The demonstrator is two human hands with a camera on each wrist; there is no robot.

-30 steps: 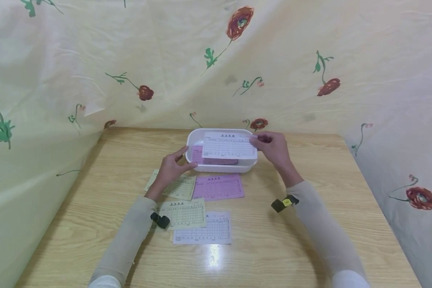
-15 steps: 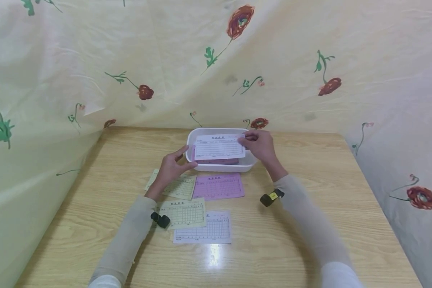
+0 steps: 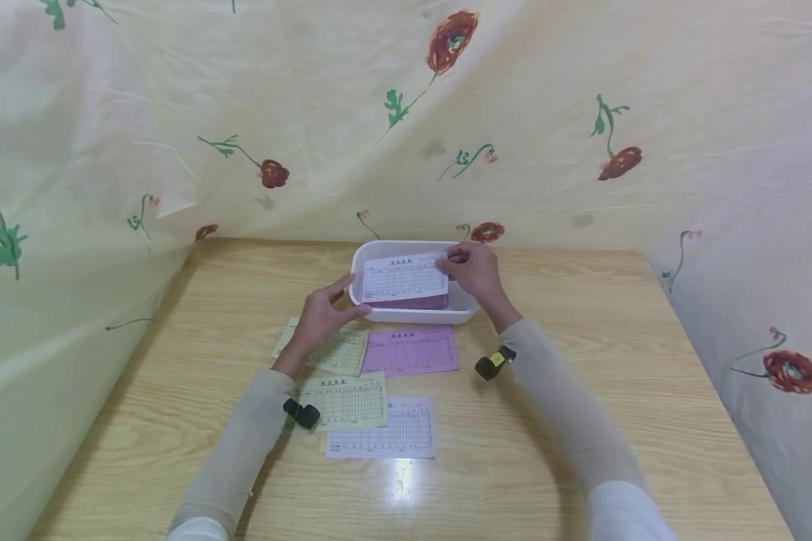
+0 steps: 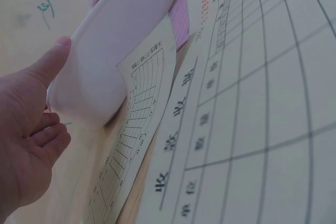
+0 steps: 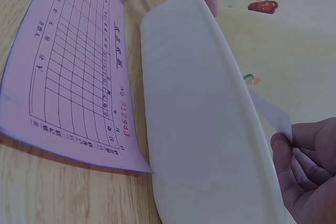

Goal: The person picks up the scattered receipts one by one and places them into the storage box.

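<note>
My right hand (image 3: 475,272) pinches a white printed receipt slip (image 3: 404,276) by its right corner, inside the opening of a white plastic tub (image 3: 419,317). In the right wrist view only a corner of the slip (image 5: 273,113) shows past the rim. My left hand (image 3: 318,319) holds the tub's left end, thumb at the front edge and a finger at the left rim. Under the slip, partly hidden, lies a reddish-purple stack (image 3: 416,303) in the tub. Before the tub, a pink-purple receipt (image 3: 413,352) lies flat on the table.
One pale green receipt (image 3: 341,353) lies partly under the left arm. Nearer, another green receipt (image 3: 348,402) overlaps a white receipt (image 3: 399,439). All rest on the wooden table (image 3: 582,391). A flowered cloth (image 3: 338,113) hangs behind the tub and along both sides.
My right hand has moved left with the white receipt slip, bringing it over the tub's left part and slightly tilted. The left hand and the tub have stayed in place.
</note>
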